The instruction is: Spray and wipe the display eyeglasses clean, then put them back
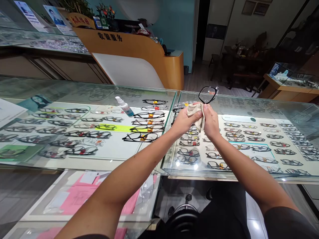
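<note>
Above the glass display counter (171, 156), my two hands are close together. My left hand (182, 122) is closed on a pale beige cleaning cloth (198, 114), which hangs down between the hands. My right hand (211, 122) is closed at the cloth's right side and grips a pair of black-rimmed eyeglasses (207, 95). One lens sticks up above the fingers; the rest of the eyeglasses is hidden by the cloth and hands. To the left of my hands, a white spray bottle (125, 107) with a blue label stands on the glass, looking tilted in this view.
Many eyeglasses lie in rows inside the counter, with several black pairs (149, 121) in a column left of my hands. Pink papers (79, 192) lie on a lower shelf. A wooden cashier desk (139, 43) stands beyond. Below me is a stool base (185, 207).
</note>
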Demonstrator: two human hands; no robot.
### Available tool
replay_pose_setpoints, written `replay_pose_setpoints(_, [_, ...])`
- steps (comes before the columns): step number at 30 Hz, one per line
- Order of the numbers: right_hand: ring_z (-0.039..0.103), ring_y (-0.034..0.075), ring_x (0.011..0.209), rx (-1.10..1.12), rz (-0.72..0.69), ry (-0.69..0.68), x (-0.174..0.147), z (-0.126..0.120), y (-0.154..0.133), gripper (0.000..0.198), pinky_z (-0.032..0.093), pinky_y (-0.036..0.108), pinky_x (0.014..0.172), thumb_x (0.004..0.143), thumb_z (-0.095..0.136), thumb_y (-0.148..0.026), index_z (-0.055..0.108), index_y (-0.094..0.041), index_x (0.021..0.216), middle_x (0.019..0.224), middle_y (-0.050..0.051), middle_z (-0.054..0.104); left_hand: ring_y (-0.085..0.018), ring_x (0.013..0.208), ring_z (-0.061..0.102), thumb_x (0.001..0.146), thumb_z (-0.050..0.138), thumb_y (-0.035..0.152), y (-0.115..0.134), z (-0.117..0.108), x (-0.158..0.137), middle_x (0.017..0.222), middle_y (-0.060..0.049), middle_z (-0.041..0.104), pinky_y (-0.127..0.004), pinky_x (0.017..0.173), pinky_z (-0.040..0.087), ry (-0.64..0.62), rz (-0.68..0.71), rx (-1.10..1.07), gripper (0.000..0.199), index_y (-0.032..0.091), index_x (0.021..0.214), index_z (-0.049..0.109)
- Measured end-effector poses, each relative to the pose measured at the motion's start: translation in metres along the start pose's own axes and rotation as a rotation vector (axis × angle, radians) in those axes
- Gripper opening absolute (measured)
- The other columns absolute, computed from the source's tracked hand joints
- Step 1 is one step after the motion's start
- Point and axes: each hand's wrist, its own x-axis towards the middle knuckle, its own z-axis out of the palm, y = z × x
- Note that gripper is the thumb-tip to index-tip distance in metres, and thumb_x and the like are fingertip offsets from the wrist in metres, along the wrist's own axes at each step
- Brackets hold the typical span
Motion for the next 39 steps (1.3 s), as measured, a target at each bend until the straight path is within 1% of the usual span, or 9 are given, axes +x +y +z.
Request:
replay_pose_setpoints(4, [0.065,0.028,0.11,-0.007,-0.029,-0.03,-0.002,0.003,0.0,0.069,0.052,0.045,0.108,0.096,0.044,-0.084,0.079,-0.024,0.093,0.103,0.008,0.072,-0.016,0.072,0.061,0.077,0.082,0.076,0.003,-0.006,0.003,0.078,-0.001,0.067,-0.028,0.07,0.049,0.075,0.05,0.042,0.063,0.017,0.096,0.07])
replay_pose_setpoints(7, [0.065,0.028,0.108,0.022,0.008,-0.022,0.0,0.002,0.004,0.067,0.053,0.046,0.106,0.096,0.048,-0.083,0.079,-0.023,0.091,0.102,0.008,0.071,-0.014,0.069,0.055,0.077,0.078,0.081,0.006,-0.01,0.004,0.072,0.0,0.062,-0.027,0.067,0.045,0.067,0.083,0.086,0.065,0.017,0.081,0.065])
replay_pose_setpoints(14, [0.069,0.024,0.109,0.153,0.126,-0.026,0.008,-0.008,0.004,0.057,0.055,0.04,0.105,0.098,0.051,-0.074,0.081,-0.025,0.107,0.115,0.006,0.075,-0.017,0.083,0.063,0.068,0.091,0.068,0.009,-0.012,0.004,0.093,-0.005,0.072,-0.028,0.078,0.051,-0.09,-0.003,0.069,0.065,0.015,0.1,0.071])
replay_pose_setpoints(18, [0.068,0.024,0.118,0.174,0.128,-0.098,0.007,-0.006,0.002,0.057,0.05,0.041,0.115,0.097,0.055,-0.074,0.082,-0.026,0.111,0.121,0.006,0.076,-0.019,0.085,0.066,0.065,0.095,0.061,0.011,-0.009,0.002,0.095,-0.006,0.074,-0.029,0.078,0.053,0.021,-0.013,0.042,0.065,0.015,0.103,0.071])
replay_pose_setpoints(21, [0.064,0.025,0.128,0.173,0.116,-0.166,0.006,-0.003,0.003,0.059,0.046,0.043,0.121,0.094,0.057,-0.076,0.082,-0.027,0.114,0.125,0.006,0.077,-0.017,0.082,0.066,0.07,0.092,0.062,0.009,-0.01,0.003,0.092,-0.004,0.073,-0.027,0.075,0.052,0.113,0.036,0.036,0.062,0.015,0.104,0.072])
replay_pose_setpoints(26, [0.066,0.028,0.125,0.171,0.138,-0.097,0.009,-0.003,0.012,0.061,0.047,0.047,0.121,0.091,0.061,-0.078,0.084,-0.024,0.106,0.117,0.008,0.079,-0.013,0.068,0.056,0.08,0.081,0.071,0.004,-0.015,0.007,0.073,0.0,0.064,-0.025,0.064,0.045,0.099,0.061,0.071,0.056,0.016,0.088,0.072])
replay_pose_setpoints(32, [0.069,0.023,0.106,0.246,0.191,-0.029,0.016,-0.011,0.015,0.055,0.058,0.04,0.101,0.09,0.066,-0.073,0.084,-0.023,0.105,0.108,0.006,0.074,-0.018,0.083,0.064,0.077,0.079,0.077,0.007,-0.022,0.011,0.09,-0.005,0.073,-0.027,0.076,0.05,-0.044,0.047,0.114,0.067,0.015,0.102,0.074])
replay_pose_setpoints(35, [0.067,0.02,0.095,0.242,0.2,0.026,0.023,-0.021,0.011,0.056,0.058,0.033,0.084,0.089,0.066,-0.074,0.083,-0.024,0.108,0.104,0.005,0.072,-0.019,0.083,0.062,0.076,0.081,0.073,0.005,-0.027,0.015,0.087,-0.005,0.071,-0.029,0.076,0.049,0.01,0.03,0.157,0.062,0.015,0.096,0.072])
replay_pose_setpoints(39, [0.062,0.017,0.085,0.183,0.173,0.078,0.032,-0.035,0.01,0.057,0.051,0.029,0.069,0.089,0.064,-0.078,0.081,-0.025,0.102,0.101,0.004,0.073,-0.021,0.096,0.065,0.079,0.078,0.055,0.004,-0.033,0.023,0.099,-0.005,0.071,-0.031,0.087,0.051,0.173,0.033,0.115,0.048,0.018,0.107,0.068])
